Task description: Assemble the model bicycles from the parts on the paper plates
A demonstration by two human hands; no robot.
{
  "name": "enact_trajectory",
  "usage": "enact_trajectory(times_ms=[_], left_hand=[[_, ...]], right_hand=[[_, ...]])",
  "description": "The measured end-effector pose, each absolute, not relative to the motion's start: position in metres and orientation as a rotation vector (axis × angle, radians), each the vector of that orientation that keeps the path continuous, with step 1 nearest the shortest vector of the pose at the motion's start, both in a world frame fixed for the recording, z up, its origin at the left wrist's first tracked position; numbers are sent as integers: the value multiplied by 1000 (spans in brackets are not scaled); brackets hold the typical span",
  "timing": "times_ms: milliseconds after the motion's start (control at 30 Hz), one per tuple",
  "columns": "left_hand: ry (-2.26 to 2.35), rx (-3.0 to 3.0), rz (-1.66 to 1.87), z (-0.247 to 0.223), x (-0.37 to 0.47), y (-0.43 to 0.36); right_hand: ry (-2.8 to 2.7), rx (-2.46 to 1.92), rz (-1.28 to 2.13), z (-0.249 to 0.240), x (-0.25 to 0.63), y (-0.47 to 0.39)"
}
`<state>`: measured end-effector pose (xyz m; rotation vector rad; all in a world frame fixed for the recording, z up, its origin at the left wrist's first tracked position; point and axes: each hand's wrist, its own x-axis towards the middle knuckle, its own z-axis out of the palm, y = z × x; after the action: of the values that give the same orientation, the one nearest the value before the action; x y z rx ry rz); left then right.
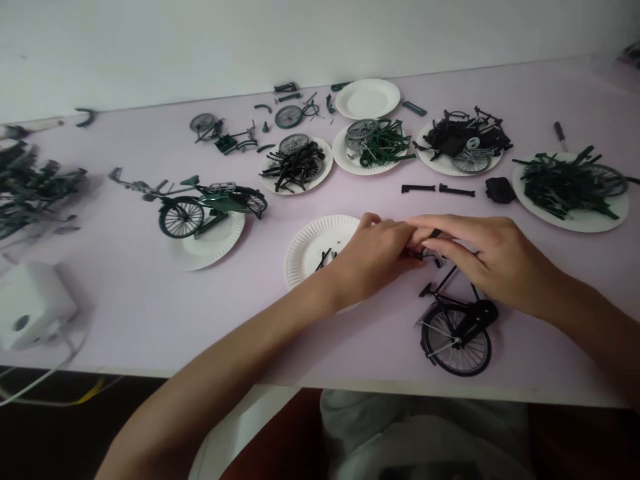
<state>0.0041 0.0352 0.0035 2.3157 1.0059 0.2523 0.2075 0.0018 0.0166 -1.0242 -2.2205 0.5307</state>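
A small black model bicycle [460,323] is by the table's front edge, its rear wheel, chain cover and saddle in plain sight. Its front end is hidden beneath my right hand [495,257], whose thumb and fingers are pinched together over the handlebar area. My left hand [383,243] meets it there, fingers curled and closed, touching the right fingertips. Between the hands shows a bit of dark, thin part; what the left fingers grip is hidden. Partly under my left wrist lies a white paper plate [303,247] with a few thin black pieces [325,259].
A green model bicycle [210,203] stands over a paper plate at left. Plates of wheels and frame parts [295,163], [373,143] line the back. A plate heaped with green parts [565,183] is at right. A white box [35,303] with a cable sits front left.
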Motion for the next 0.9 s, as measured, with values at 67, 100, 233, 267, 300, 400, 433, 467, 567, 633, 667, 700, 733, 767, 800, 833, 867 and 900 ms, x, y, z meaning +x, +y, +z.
enact_trajectory(times_ms=[67,100,233,267,300,400,433,467,567,633,667,700,733,767,800,833,867,900], left_hand=[[1007,2326,238,4,4,35],[1009,2329,230,5,4,35],[1013,2334,213,5,4,35],[1012,2342,206,4,4,35],[1012,2351,200,4,4,35],[1008,2376,200,5,4,34],[1001,2376,215,6,4,34],[998,2363,241,7,3,33],[1024,2243,377,10,0,32],[1057,2188,506,9,-2,33],[1068,2198,572,7,-3,33],[1066,2228,631,5,-3,34],[1055,2263,681,3,-4,34],[1033,2288,719,1,-4,34],[1004,2297,742,-1,-4,33],[974,2293,759,-2,-3,33],[947,2282,776,-3,-3,32],[925,2273,798,-3,-2,31]], right_hand=[[-2205,-1066,616,20,208,2],[-2196,-1082,610,20,207,2],[-2118,-1180,456,16,202,6],[-2090,-1201,430,14,201,6],[-2063,-1218,416,12,199,6],[-2005,-1241,433,7,196,4],[-2001,-1240,449,6,196,2],[-2006,-1233,460,7,197,1],[-2021,-1145,394,12,201,0],[-2013,-1122,305,17,206,1],[-2007,-1139,270,19,208,2],[-2006,-1172,252,21,211,3],[-2012,-1212,256,23,214,5],[-2029,-1243,280,23,217,6],[-2059,-1258,323,22,220,7],[-2094,-1268,378,20,222,8],[-2128,-1267,427,17,224,8],[-2158,-1257,461,15,226,9]])
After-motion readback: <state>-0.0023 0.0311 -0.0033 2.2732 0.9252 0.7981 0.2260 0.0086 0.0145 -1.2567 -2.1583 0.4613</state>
